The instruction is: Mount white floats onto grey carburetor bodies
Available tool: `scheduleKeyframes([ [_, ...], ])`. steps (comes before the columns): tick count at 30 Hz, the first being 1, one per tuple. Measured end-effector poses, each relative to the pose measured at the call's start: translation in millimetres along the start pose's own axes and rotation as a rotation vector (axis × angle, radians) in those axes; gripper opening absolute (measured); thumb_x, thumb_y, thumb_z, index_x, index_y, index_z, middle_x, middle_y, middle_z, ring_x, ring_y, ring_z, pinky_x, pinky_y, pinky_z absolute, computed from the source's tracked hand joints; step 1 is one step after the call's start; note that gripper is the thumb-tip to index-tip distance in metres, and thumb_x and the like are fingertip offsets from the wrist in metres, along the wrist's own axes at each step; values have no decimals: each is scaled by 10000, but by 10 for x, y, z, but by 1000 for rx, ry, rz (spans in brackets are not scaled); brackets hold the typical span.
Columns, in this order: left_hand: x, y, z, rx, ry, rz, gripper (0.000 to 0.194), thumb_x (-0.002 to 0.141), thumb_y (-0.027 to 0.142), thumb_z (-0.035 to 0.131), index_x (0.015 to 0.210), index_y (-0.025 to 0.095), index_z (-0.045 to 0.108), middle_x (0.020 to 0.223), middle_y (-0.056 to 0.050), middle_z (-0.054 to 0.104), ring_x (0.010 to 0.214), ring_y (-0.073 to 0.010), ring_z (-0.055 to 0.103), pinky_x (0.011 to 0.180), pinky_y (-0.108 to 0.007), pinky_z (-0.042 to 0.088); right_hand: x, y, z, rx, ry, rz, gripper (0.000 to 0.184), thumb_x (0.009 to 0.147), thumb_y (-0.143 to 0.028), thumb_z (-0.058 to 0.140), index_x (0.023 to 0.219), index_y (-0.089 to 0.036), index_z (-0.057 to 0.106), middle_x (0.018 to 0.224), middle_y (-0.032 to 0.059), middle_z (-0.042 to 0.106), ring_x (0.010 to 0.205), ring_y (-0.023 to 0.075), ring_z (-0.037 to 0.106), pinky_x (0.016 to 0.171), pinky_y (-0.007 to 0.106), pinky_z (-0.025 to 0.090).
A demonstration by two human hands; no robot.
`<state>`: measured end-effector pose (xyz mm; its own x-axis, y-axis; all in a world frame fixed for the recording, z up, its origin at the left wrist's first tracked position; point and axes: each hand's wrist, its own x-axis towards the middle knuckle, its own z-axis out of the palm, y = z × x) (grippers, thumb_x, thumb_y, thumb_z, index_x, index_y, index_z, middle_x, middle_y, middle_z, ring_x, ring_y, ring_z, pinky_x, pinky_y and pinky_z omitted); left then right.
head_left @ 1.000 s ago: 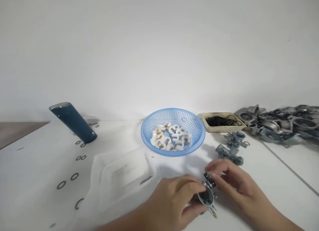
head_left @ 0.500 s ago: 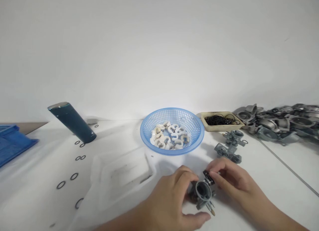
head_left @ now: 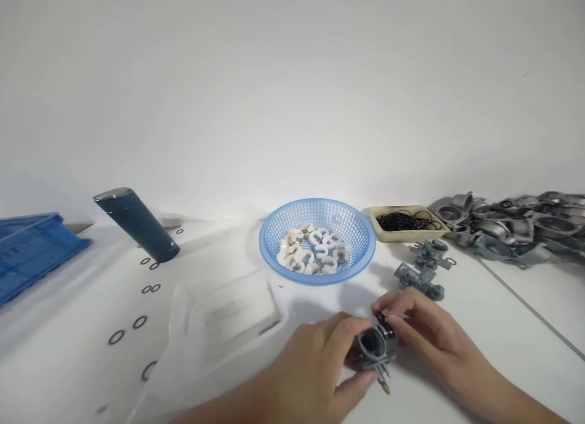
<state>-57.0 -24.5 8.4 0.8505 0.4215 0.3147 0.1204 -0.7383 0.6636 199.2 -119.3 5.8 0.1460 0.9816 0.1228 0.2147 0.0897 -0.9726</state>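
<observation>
My left hand (head_left: 315, 363) is closed round a grey metal carburetor body (head_left: 369, 351), its thumb pressed to the near side. The round bore faces up toward me, and a brass-coloured tip points down at the front. The fingers of my right hand (head_left: 425, 326) pinch a black ribbed cap (head_left: 385, 326) at the carburetor's far right side. Part of that cap is hidden behind the fingertips. Just beyond my right hand lie two more carburetor bodies (head_left: 419, 281) on the white table.
A blue basket (head_left: 269, 262) holds white U-shaped pieces. Beside it a cream tray (head_left: 411, 236) contains black rings. Metal castings (head_left: 498, 226) are heaped at right. Leftward are a white tray (head_left: 183, 326), a dark teal bottle (head_left: 141, 226), scattered rings (head_left: 116, 337) and a blue crate (head_left: 41, 253).
My left thumb has moved up against the carburetor, closing the gap seen earlier. The carburetor has turned slightly. My right fingers stay on the black cap. The whole view has shifted slightly.
</observation>
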Motion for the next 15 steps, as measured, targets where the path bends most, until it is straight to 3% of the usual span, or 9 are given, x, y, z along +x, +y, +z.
scheduleKeyframes([
  [3, 0, 14, -19, 86, 27, 129, 462, 1104, 269, 730, 1545, 269, 594, 1420, -160, 793, 1151, -353, 837, 1016, -498, 690, 12, 13, -5, -4, 0, -12, 447, 1157, -687, 661, 1021, -267, 724, 1126, 67, 768, 846, 214, 661, 741, 341, 600],
  [6, 1, 53, -13, -8, 56, 117, 331, 1139, 254, 662, 1468, 282, 693, 1327, -133, 829, 1105, -302, 839, 981, -430, 683, 28, 45, -18, -40, 2, -29, 466, 1165, -701, 632, 1020, -267, 721, 1070, 61, 760, 796, 210, 627, 709, 334, 580],
  [9, 7, 98, 27, -275, 68, -86, 272, 1114, 305, 677, 1358, 266, 791, 1084, -75, 848, 825, -206, 788, 768, -302, 629, 38, 100, -27, -75, -28, -8, 495, 1173, -714, 600, 989, -266, 704, 997, 46, 720, 817, 225, 619, 720, 337, 559],
  [12, 35, 99, 87, -529, 67, -366, 250, 1092, 375, 713, 1258, 233, 834, 845, -15, 726, 616, -127, 628, 612, -231, 515, 58, 203, -36, -112, -37, 25, 534, 1170, -747, 575, 963, -265, 677, 950, 30, 689, 805, 223, 608, 708, 331, 532],
  [15, 82, 42, 121, -708, 66, -484, 268, 1074, 423, 753, 1212, 200, 806, 814, 26, 626, 560, -82, 557, 572, -202, 490, 98, 324, -72, -196, -36, 27, 563, 1154, -772, 583, 926, -262, 657, 898, 19, 695, 773, 219, 603, 700, 329, 516],
])
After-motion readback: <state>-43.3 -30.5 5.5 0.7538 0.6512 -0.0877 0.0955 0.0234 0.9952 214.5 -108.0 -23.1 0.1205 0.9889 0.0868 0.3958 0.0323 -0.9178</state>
